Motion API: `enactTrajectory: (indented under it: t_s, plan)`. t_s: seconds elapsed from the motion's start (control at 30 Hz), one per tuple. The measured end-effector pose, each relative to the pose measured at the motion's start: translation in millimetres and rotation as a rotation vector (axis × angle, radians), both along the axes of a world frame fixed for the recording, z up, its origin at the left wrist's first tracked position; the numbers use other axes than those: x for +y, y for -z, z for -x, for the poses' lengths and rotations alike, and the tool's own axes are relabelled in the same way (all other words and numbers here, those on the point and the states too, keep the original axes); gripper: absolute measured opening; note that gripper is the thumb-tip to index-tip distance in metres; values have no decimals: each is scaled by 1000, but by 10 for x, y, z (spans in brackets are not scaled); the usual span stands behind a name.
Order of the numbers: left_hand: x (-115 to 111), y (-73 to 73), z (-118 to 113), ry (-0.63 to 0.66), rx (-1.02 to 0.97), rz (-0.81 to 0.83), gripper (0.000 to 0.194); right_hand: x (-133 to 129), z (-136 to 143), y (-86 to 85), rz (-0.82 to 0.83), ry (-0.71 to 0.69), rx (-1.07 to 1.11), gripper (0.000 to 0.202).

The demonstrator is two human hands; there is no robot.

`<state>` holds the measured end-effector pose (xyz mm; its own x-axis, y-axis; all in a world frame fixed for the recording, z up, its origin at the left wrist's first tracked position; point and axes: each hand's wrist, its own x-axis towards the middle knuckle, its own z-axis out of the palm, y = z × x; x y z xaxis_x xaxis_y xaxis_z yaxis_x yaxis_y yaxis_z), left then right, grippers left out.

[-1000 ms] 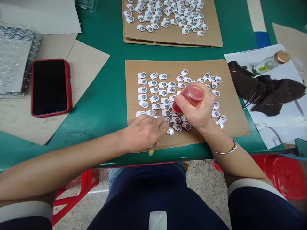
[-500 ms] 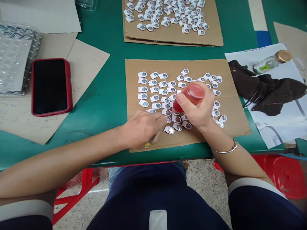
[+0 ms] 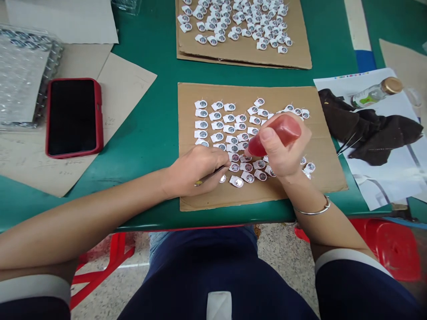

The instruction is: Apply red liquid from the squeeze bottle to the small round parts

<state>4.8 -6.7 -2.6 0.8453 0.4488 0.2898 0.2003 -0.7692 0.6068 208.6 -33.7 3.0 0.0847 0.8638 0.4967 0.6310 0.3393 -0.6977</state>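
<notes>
My right hand [image 3: 289, 153] is wrapped around a red squeeze bottle [image 3: 282, 132], its tip tilted down to the left over the small round badges on white backing [image 3: 247, 177]. My left hand [image 3: 198, 168] is closed on a thin metal tool [image 3: 210, 176] with a yellowish end, which looks like tweezers; its working end is hidden by my fingers. Both hands hover close together above the lower middle of a brown cardboard sheet [image 3: 320, 178]. Badges lie there in loose rows, some covered by my hands.
Another cardboard [image 3: 240, 58] with many badges lies at the back. On the left are a red-cased phone [image 3: 74, 118], brown paper [image 3: 130, 75] and a bubble-wrapped pack [image 3: 20, 84]. A dark cloth [image 3: 380, 138], tweezers [image 3: 348, 143] and a small glass bottle [image 3: 372, 92] rest at right.
My right hand has moved a little to the right with the red bottle. My left hand has turned and risen slightly, showing more of the thin tool. The view has shifted slightly.
</notes>
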Motion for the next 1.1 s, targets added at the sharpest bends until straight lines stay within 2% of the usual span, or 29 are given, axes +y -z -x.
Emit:
enactTrajectory:
  t_s: [0.47,0.67,1.1]
  plan:
    - [21,21,4,17,-74,5,10,24,44,55,-4,18,-8,25]
    - [20,28,7,-8,-41,20,11,25,41,68,0,30,-24,29]
    - [37,-26,7,15,-41,87,10,16,43,68,-9,26,-6,27]
